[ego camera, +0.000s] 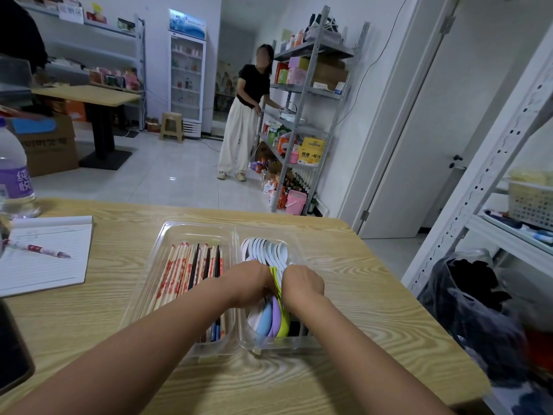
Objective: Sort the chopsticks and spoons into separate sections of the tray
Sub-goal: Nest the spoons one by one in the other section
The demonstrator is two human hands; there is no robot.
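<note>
Notepad [45, 253], pen [45, 249], water bottle [13, 172] left of tray [167, 235].

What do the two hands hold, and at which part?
Both the left hand and right hand grip the spoons around the middle of the stack, inside the tray.

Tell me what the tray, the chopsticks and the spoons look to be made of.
Tray: clear, glossy plastic, by the look; the table grain shows through its walls. Chopsticks: most look like pale bare wood or bamboo with red print; a few are dark and smoother, perhaps lacquered or plastic. Spoons: the white ones shine like plastic or melamine; the pastel ones nearer look like plastic.
</note>
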